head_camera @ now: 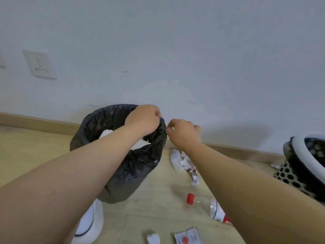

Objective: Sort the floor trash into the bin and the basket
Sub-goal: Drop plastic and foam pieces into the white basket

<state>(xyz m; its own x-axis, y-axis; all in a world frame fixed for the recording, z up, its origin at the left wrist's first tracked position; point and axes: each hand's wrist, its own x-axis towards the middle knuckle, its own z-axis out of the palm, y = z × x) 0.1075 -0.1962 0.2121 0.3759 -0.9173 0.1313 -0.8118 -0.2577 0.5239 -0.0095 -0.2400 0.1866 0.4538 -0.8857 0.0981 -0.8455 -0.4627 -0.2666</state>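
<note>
Black plastic bin liner (140, 166) wraps the round bin; the crumpled white tissue (105, 134) inside is half hidden by the left forearm. The left hand (143, 120) pinches the liner's far rim. The right hand (183, 133) curls just beside the rim, and whether it grips anything I cannot tell. On the floor, a clear plastic bottle with red cap (211, 206) lies partly behind the right arm. The perforated white-rimmed basket (288, 175) is cut off at the right.

Left forearm (105, 155) crosses the mouth of the bin (140, 169); the opening is uncovered only on its left side. Between bin and basket (288, 175), scraps (181, 162), a bottle (202, 205) and the right forearm (228, 169) take up floor. Wall (175, 50) stands just behind. Bare floor (35, 143) lies left of the bin.
</note>
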